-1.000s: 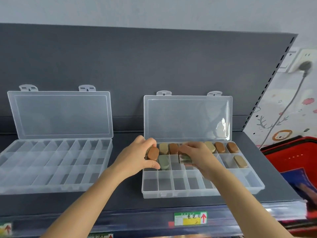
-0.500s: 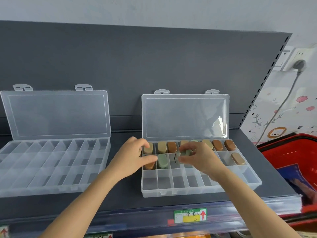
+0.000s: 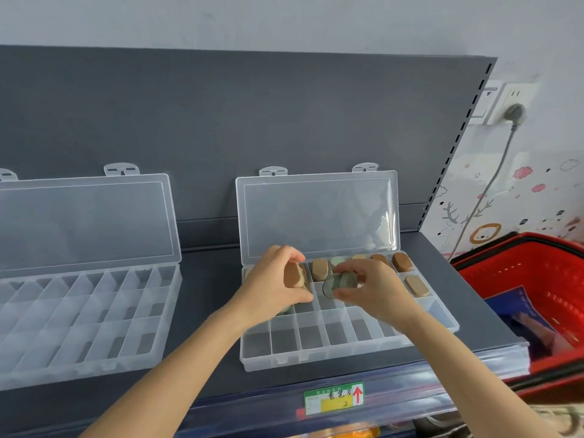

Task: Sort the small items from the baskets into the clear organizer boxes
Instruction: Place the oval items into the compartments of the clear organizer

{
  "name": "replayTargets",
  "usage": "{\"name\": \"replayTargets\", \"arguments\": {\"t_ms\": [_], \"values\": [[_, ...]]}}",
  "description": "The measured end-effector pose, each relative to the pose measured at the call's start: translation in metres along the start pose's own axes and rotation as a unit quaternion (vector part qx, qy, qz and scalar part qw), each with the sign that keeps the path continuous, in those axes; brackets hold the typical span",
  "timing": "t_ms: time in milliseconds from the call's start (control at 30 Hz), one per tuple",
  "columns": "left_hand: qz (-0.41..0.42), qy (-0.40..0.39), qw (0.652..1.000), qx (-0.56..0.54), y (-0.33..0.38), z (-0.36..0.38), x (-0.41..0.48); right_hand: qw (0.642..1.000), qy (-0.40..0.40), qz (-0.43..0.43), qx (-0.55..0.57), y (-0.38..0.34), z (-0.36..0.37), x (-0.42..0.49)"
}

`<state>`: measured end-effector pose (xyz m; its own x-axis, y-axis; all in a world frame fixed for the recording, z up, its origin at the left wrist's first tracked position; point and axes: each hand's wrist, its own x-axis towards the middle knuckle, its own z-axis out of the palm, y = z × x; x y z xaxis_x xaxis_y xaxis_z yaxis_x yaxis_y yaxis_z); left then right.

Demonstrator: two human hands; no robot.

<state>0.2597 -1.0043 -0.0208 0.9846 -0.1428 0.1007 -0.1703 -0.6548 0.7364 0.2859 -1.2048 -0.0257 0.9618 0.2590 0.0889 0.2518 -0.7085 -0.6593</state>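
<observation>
An open clear organizer box (image 3: pixel 316 358) stands on the grey shelf, lid up against the back panel. Small oval pieces in brown, tan and green fill its back row, and one tan piece (image 3: pixel 417 286) lies in the second row at the right. My left hand (image 3: pixel 271 289) holds a brown oval piece (image 3: pixel 292 276) upright over the box's back left compartments. My right hand (image 3: pixel 373 289) pinches a green oval piece (image 3: pixel 343 281) above the second row near the middle. A second clear organizer box (image 3: pixel 79 311), with nothing in it, lies open to the left.
A red shopping basket (image 3: pixel 537 279) stands to the right of the shelf, with a blue packet (image 3: pixel 518 314) inside. A wall socket with a plug and grey cable (image 3: pixel 512 116) is at the upper right. A price label (image 3: pixel 335 398) sits on the shelf's front edge.
My left hand has lifted a brown piece up out of the left compartments. My right hand has raised the green piece slightly and turned it. The view shifted left.
</observation>
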Motion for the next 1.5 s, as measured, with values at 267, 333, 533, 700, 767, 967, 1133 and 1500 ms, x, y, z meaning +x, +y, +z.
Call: {"name": "replayTargets", "arguments": {"t_ms": [267,333,533,700,767,967,1133,1500], "values": [[0.044,-0.069,0.988,0.133,-0.005,0.027,0.011,1.0,0.013,0.004,-0.011,0.012,-0.006,-0.005],[0.042,-0.088,0.983,0.154,-0.008,0.029,0.011,1.0,0.01,-0.012,-0.025,0.013,-0.004,-0.006],[0.047,-0.123,0.977,0.165,-0.018,0.027,0.009,0.999,-0.003,-0.041,-0.035,0.015,-0.002,-0.004],[0.051,-0.094,0.981,0.161,-0.02,0.024,0.004,0.994,-0.022,-0.075,-0.07,0.015,0.004,-0.003],[0.051,-0.072,0.983,0.158,-0.02,0.022,0.002,0.992,-0.031,-0.092,-0.083,0.014,0.008,-0.003],[0.028,-0.044,0.987,0.154,-0.02,0.015,-0.003,0.983,-0.069,-0.116,-0.122,0.012,0.014,0.0],[0.007,-0.039,0.988,0.152,-0.023,0.014,-0.005,0.975,-0.1,-0.121,-0.155,0.016,0.016,0.001],[-0.018,0.008,0.989,0.149,-0.024,0.004,-0.018,0.986,-0.051,-0.135,-0.08,0.004,0.016,0.002]]}}
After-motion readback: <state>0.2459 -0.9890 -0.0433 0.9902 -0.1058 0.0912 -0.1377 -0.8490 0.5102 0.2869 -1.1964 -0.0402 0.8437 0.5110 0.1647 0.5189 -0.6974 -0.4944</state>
